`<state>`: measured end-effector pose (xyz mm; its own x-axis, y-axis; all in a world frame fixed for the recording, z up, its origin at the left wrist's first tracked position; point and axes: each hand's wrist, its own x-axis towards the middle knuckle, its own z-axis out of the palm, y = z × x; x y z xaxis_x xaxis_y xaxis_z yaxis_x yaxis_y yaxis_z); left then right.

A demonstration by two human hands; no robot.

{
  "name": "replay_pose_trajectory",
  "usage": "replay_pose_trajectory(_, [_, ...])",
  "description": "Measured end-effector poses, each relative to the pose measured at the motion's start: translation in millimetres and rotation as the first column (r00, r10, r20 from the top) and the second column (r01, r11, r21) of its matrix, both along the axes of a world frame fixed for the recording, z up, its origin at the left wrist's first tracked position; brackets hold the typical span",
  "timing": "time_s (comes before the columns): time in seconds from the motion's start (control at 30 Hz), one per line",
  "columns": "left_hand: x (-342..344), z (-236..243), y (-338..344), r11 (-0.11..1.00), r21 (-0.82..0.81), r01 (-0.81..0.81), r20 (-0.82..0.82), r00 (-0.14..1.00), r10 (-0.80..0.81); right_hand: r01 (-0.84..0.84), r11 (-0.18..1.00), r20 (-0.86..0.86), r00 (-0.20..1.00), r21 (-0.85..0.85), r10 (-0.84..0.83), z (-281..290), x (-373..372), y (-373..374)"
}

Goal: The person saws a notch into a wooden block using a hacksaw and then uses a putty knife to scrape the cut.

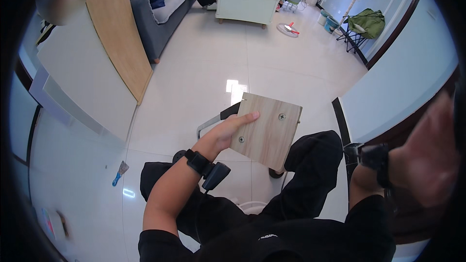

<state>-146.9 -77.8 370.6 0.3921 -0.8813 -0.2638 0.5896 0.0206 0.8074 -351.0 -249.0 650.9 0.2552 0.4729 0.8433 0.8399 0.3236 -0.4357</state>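
In front of my knees, my left hand (227, 130) is closed on the left edge of a square light wood-grain board (264, 133), thumb across its face; the other fingers are hidden behind it. The board is tilted, with two round metal screw heads in its face. Just beyond my left wrist shows a bent metal bar (208, 127) with a black end; whether it joins the board I cannot tell. My right hand (432, 153) is raised at the far right beside the doorway, well apart from the board. Motion smears its fingers.
A blue-handled scraper (120, 173) lies on the tiled floor at left. A tall white panel with a wooden edge (119, 34) stands beyond it. Farther off are a grey sofa (160, 29), a white table (247, 5), seated people and a green folding chair (364, 24).
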Motion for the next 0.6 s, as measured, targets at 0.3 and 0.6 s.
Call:
replay_pose_trajectory(0.3, [-2.0,9.5,10.2,1.0,0.017,-0.012,-0.013,1.0,0.012,-0.166,0.986,-0.11,0.981,-0.032,0.162,-28.2,60.2,5.2])
replay_pose_trajectory(0.6, [-2.4,18.6,14.6,0.999,0.033,0.009,-0.026,1.0,-0.008,-0.14,0.99,-0.123,0.983,-0.03,0.136,-38.5,86.9,-15.7])
